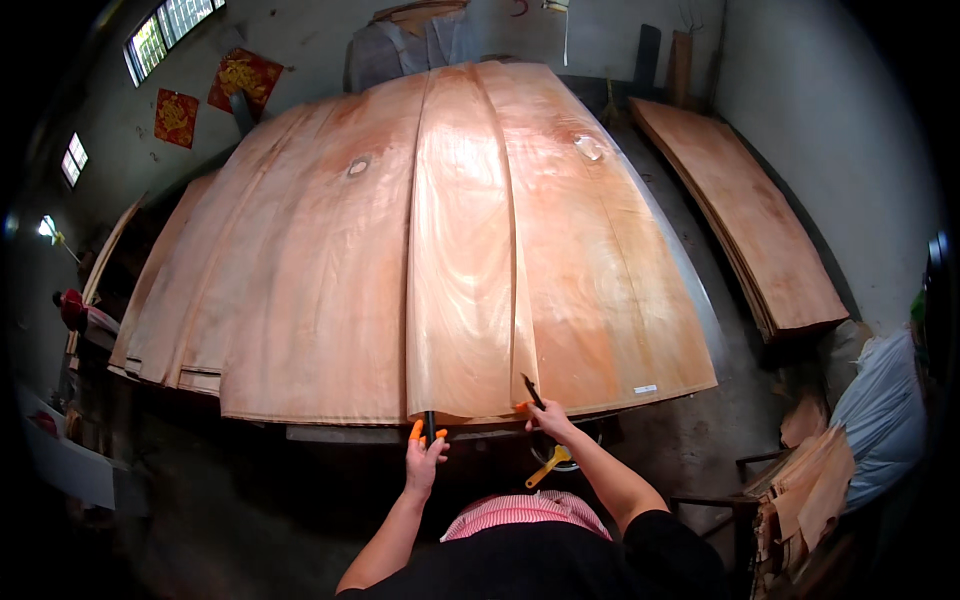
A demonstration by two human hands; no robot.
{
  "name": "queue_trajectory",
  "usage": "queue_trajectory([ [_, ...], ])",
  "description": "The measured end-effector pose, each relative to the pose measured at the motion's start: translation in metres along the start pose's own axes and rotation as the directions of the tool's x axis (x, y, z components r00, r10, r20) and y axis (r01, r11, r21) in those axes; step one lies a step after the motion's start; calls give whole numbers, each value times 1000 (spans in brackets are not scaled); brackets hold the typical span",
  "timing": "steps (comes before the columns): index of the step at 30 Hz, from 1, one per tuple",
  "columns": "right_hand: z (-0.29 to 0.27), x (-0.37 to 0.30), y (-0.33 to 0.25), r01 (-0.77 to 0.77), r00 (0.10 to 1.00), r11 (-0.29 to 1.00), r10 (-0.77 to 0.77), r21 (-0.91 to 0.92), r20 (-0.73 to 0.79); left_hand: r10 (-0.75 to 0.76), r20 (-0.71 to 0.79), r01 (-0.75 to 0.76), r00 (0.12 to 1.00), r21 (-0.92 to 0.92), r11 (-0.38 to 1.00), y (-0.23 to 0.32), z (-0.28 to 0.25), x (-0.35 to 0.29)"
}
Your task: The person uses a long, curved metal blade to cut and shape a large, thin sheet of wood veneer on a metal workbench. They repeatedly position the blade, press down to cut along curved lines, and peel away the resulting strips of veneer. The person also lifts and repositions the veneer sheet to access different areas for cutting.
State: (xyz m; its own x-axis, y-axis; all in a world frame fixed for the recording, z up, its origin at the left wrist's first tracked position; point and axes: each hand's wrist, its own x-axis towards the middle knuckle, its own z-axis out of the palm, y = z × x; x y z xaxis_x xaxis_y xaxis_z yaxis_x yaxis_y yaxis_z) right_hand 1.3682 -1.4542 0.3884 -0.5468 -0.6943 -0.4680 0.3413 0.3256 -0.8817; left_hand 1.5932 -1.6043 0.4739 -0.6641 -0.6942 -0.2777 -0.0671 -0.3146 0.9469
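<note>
Large reddish-brown wood veneer sheets lie in a wide stack before me. A lighter veneer strip runs lengthwise along the middle, its near end curling slightly. My left hand, orange covers on some fingertips, is closed around a black bar-shaped object at the strip's near left corner. My right hand grips a slim black tool with a pointed tip, its kind too small to tell. It is held near the strip's right edge, at the front of the stack; an orange cover shows on one finger.
A yellow-handled tool rests below the stack's front edge, near my right hand. Another veneer stack stands along the right wall. Veneer scraps and a pale plastic-wrapped bundle are at the lower right. A small white label lies on the stack.
</note>
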Motion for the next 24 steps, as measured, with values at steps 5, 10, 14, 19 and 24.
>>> queue_trajectory([
  [5,53,-32,-80,198,979,968,-203,-153,-18,50,257,-52,965,2,999,-7,57,-8],
  [10,67,-19,-86,259,960,965,-262,-47,-99,200,463,-433,863,478,764,-4,95,-31],
  [14,32,-20,-86,97,964,994,-79,57,-253,-122,497,-3,859,244,970,-30,90,-51],
  [19,-54,-26,-86,270,951,962,-260,39,-168,-261,417,80,871,402,912,-87,77,-65],
  [24,-152,-42,-88,270,962,941,-259,202,-83,-360,255,254,898,367,895,-103,127,-60],
])
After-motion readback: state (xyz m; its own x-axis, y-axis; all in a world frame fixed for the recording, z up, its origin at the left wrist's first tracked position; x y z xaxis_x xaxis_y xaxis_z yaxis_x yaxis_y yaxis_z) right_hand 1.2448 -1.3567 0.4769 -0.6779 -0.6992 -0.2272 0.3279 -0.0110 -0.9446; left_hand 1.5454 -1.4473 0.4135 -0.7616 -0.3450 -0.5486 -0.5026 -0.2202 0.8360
